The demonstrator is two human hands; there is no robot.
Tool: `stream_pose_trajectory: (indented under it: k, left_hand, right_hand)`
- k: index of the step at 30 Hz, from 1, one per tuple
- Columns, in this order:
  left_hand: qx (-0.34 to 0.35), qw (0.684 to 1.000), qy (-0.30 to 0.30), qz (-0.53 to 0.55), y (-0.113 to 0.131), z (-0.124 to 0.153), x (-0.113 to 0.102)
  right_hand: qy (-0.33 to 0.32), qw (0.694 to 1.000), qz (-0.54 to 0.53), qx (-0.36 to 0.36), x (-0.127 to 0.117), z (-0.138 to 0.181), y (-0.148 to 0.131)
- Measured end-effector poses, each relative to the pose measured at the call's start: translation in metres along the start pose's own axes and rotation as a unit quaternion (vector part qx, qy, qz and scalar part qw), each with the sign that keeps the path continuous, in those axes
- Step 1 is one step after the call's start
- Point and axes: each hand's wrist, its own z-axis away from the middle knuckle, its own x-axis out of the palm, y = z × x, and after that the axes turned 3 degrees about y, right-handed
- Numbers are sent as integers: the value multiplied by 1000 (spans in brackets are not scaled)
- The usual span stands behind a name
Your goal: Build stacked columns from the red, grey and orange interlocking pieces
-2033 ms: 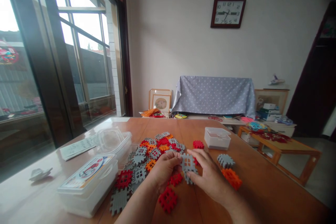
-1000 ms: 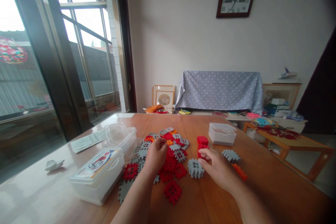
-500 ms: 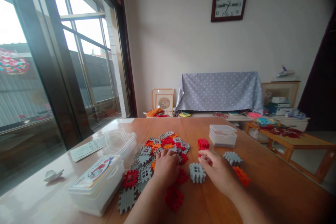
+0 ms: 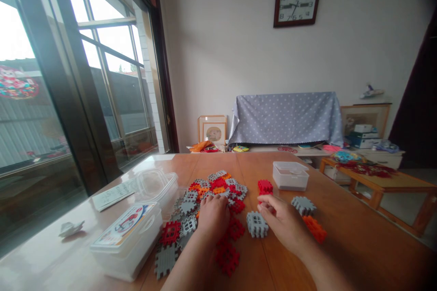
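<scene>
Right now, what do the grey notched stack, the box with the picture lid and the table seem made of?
Grey notched stack: probably matte plastic; even colour, regular teeth. Box: likely smooth plastic; milky, translucent walls. Table: perhaps glossy wood or veneer; brown, seamed, reflecting light.

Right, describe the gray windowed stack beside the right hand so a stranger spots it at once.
On the brown wooden table, find the right hand. The gray windowed stack sits just left of it, nearer the camera than the red stack. Its top has window-like openings, unlike the solid-topped gray stack farther right.
</scene>
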Motion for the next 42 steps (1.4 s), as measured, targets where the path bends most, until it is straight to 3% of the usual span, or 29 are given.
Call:
stream_pose_trajectory:
  k: [4, 8, 11, 15, 22, 26, 28, 33, 35, 38, 42]
  left_hand:
    - [-22, 997, 61, 36, -3, -4, -3]
    - [-34, 981, 122, 149, -4, -8, -1]
    - [5, 954, 163, 252, 3, -7, 0]
    - [85, 911, 174, 365, 21, -1, -5]
    - [133, 881, 108, 440, 46, 14, -21]
    - [75, 859, 92, 497, 49, 15, -18]
    - [14, 823, 69, 563, 48, 13, -12]
    - [-83, 677, -36, 731, 43, 7, 2]
    - [-104, 648, -55, 753, 42, 6, 3]
    - [-120, 642, -74, 753, 42, 6, 2]
    - [-140, 674, -87, 720, 40, 7, -2]
  right_hand:
    - [8, 1000, -6, 3, 1, 0, 1]
    - [7, 1000, -13, 7, 1, 0, -3]
    - [8, 999, -29, 16, 1, 0, -7]
    - [11, 999, -40, 26, 0, 1, -12]
    - [-23, 998, -61, 22, -5, 0, -22]
    - [-17, 996, -87, 13, -6, -1, -22]
    - [-9, 996, -91, 4, -5, -1, -21]
    - [-27, 998, -50, 0, -4, 2, -25]
    - [-38, 998, -40, -5, -5, 2, -27]
    - [-46, 998, -30, -21, -8, 2, -26]
    - [-43, 999, -19, -21, -13, -1, -14]
